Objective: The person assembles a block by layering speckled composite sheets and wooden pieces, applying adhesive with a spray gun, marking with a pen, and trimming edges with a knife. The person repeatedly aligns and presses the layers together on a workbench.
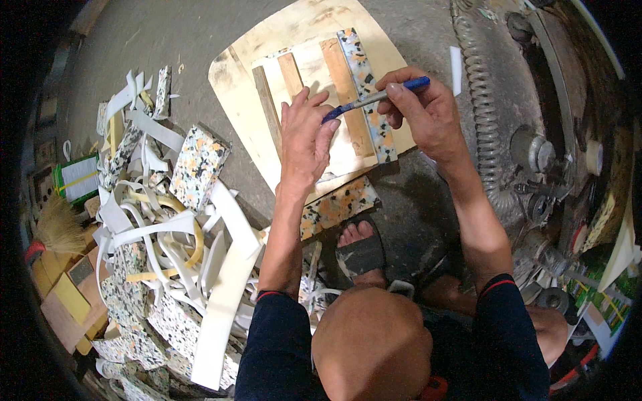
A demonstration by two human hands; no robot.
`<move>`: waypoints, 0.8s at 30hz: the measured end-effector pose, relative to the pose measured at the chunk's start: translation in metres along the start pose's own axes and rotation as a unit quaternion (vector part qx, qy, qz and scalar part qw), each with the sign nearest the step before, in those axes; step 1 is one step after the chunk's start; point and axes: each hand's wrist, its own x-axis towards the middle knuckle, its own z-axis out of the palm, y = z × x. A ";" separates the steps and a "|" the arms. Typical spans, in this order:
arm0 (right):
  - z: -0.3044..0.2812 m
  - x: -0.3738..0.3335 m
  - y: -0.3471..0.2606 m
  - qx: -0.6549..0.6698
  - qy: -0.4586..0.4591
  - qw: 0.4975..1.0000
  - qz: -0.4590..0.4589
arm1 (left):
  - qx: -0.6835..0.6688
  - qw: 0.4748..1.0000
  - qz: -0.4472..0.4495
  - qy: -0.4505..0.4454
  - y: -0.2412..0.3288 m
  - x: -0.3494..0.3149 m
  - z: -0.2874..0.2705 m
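Observation:
A blue and grey pen (366, 101) is held slantwise between my two hands, above a pale board. My left hand (306, 137) pinches its blue lower end between thumb and finger, while the other fingers stay raised. Closed round the grey barrel near the blue upper end is my right hand (428, 117). Below lies the cream-coloured board (234, 83) with rounded corners. Wooden strips (343, 87) rest on it, and beside them runs a narrow strip of speckled foam (361, 63). Part of the board is hidden under my hands.
A heap of white foam offcuts (227, 281) and speckled foam pieces (198, 167) lies at the left, by a straw broom (60, 224). Another speckled strip (341, 206) lies near my sandalled foot (360, 250). A coil spring (485, 113) and metal machine parts (535, 152) stand at the right.

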 end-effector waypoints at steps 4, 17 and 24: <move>0.003 -0.010 0.003 0.021 0.018 0.999 0.034 | -0.134 0.989 -0.039 -0.046 0.013 -0.002 -0.002; -0.052 -0.103 0.054 -0.245 -0.053 0.933 0.257 | 0.199 0.970 -0.123 -0.071 0.000 -0.042 0.025; -0.128 -0.204 0.083 -0.570 -0.228 0.752 0.239 | 0.151 0.924 -0.352 -0.003 -0.023 -0.015 0.016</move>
